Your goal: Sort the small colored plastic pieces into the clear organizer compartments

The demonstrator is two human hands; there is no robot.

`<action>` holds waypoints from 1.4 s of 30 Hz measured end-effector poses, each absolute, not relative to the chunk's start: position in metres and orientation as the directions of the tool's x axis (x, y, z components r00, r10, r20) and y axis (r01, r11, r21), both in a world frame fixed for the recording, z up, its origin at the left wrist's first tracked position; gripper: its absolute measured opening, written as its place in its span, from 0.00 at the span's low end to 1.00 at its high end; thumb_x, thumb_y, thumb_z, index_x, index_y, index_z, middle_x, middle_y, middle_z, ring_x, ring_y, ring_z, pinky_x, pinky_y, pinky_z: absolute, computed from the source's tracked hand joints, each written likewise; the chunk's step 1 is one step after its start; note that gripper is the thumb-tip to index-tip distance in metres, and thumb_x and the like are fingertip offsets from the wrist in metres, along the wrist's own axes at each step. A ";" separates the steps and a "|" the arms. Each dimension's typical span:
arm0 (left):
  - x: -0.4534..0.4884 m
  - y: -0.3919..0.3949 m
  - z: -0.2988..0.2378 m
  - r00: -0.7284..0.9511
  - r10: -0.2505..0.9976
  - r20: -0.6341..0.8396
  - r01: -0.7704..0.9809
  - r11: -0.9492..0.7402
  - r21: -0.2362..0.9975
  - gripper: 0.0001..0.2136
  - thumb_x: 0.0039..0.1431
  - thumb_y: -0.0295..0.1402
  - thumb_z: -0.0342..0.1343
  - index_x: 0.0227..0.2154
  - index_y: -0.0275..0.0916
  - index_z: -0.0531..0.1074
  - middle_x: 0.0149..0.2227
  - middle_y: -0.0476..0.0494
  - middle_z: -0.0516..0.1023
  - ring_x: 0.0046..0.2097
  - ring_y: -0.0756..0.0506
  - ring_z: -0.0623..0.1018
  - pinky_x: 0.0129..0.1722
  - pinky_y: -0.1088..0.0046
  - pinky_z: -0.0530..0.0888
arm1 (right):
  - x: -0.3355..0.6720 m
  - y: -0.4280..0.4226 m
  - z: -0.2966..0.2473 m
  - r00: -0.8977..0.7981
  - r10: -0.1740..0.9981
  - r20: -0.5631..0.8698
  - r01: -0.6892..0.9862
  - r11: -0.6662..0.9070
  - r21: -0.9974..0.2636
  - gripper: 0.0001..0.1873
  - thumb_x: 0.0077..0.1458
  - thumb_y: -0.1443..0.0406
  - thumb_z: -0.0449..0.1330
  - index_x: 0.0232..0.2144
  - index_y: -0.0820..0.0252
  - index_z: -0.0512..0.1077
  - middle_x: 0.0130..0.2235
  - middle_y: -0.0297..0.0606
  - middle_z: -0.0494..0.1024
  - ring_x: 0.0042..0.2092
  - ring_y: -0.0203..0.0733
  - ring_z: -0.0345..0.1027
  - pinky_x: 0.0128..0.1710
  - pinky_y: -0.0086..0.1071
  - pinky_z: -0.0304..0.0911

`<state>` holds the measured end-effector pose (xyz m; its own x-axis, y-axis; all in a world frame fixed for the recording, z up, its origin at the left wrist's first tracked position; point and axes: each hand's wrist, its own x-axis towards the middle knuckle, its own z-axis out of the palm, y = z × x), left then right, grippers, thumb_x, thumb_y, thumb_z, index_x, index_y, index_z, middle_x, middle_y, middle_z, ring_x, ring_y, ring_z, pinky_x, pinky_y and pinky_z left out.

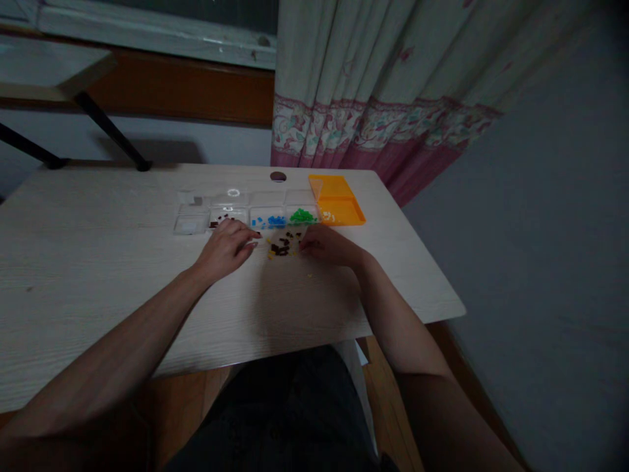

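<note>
My left hand (228, 248) is over the table beside the front edge of a clear box holding dark brown pieces (214, 224). Its thumb and forefinger are apart, with nothing clearly visible between them. My right hand (329, 246) has its fingers curled down at the right side of a loose pile of small brown pieces (281, 250), with a few yellow bits (270, 257) among them. The fingertips are pressed together there, and what they hold, if anything, is too small to make out. Behind the pile lie blue pieces (276, 221) and green pieces (301, 216) in clear boxes.
An open orange case (354, 211) stands at the right end of the row, with white pieces (328, 215) at its left. At the far left is a clear box (190, 224) with its lid up. A shelf's black leg (115, 134) rests at the back left of the table (122, 255).
</note>
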<state>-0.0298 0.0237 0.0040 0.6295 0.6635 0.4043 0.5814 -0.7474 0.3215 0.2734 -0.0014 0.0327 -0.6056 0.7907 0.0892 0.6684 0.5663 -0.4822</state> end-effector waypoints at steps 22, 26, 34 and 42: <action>-0.031 0.025 0.000 0.644 0.655 0.395 0.558 -0.755 0.344 0.13 0.66 0.35 0.51 0.48 0.40 0.76 0.42 0.40 0.75 0.46 0.40 0.70 0.51 0.58 0.66 | 0.335 0.033 -0.006 0.136 0.808 0.573 0.907 0.131 -0.401 0.15 0.61 0.62 0.54 0.34 0.59 0.81 0.36 0.44 0.77 0.42 0.49 0.64 0.48 0.45 0.60; -0.030 0.026 0.000 0.654 0.646 0.394 0.551 -0.764 0.337 0.13 0.66 0.35 0.50 0.47 0.39 0.76 0.42 0.40 0.75 0.46 0.40 0.71 0.51 0.58 0.66 | 0.333 0.033 -0.006 0.123 0.816 0.564 0.900 0.148 -0.411 0.15 0.61 0.62 0.54 0.35 0.58 0.81 0.36 0.43 0.77 0.42 0.48 0.65 0.48 0.44 0.60; -0.029 0.024 0.000 0.730 0.587 0.349 0.494 -0.807 0.323 0.17 0.69 0.37 0.49 0.56 0.41 0.72 0.45 0.40 0.74 0.48 0.41 0.71 0.52 0.60 0.66 | 0.330 0.034 -0.008 0.090 0.816 0.571 0.896 0.184 -0.404 0.13 0.61 0.62 0.56 0.34 0.56 0.81 0.35 0.42 0.77 0.41 0.47 0.66 0.47 0.43 0.60; -0.028 0.024 -0.001 0.737 0.592 0.326 0.498 -0.802 0.330 0.18 0.70 0.39 0.48 0.57 0.44 0.73 0.44 0.39 0.74 0.48 0.41 0.70 0.51 0.60 0.66 | 0.330 0.034 -0.009 0.067 0.813 0.578 0.893 0.210 -0.398 0.15 0.62 0.58 0.56 0.35 0.56 0.81 0.34 0.41 0.77 0.40 0.46 0.67 0.46 0.42 0.61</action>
<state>-0.0282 0.0236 -0.0012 0.7373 0.5918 0.3257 0.4977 -0.8019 0.3305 0.3298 0.0336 -0.0089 0.0667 0.8130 0.5784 0.8928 0.2102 -0.3984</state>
